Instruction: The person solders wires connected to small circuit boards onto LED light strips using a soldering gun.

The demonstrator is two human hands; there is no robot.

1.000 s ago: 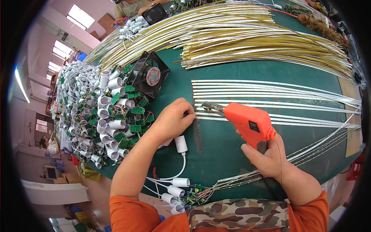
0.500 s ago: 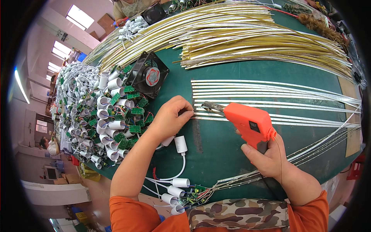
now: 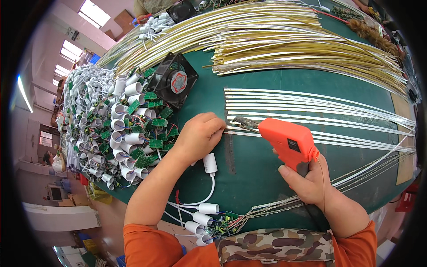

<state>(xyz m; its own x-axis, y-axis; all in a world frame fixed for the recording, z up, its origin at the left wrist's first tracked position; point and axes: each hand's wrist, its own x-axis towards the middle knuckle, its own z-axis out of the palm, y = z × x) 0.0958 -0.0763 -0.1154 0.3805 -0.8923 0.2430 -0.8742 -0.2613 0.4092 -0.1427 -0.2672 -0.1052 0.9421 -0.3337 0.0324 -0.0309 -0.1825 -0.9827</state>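
My right hand (image 3: 311,180) is wrapped round the grip of an orange-red soldering gun (image 3: 287,140). The gun's dark metal tip points left, over the left ends of several thin white LED strips (image 3: 284,104) laid side by side. Fingers and thumb of my left hand (image 3: 199,139) are pinched together at those strip ends, close to the tip; what they hold is hidden. Just below that hand lies a white cylindrical cap (image 3: 210,163) with a white cable. More white caps (image 3: 202,219) joined to small circuit boards and strips lie near my body.
A heap of white caps with green boards (image 3: 129,129) covers the left side. Behind it stands a black square fan (image 3: 173,81). Long bundles of white and yellow strips (image 3: 275,49) lie across the far side. Part of another person (image 3: 153,5) shows at the top.
The view has shifted slightly. My left hand has turned a little, and its fingertips are still by the strip ends. The soldering gun stays in nearly the same place.
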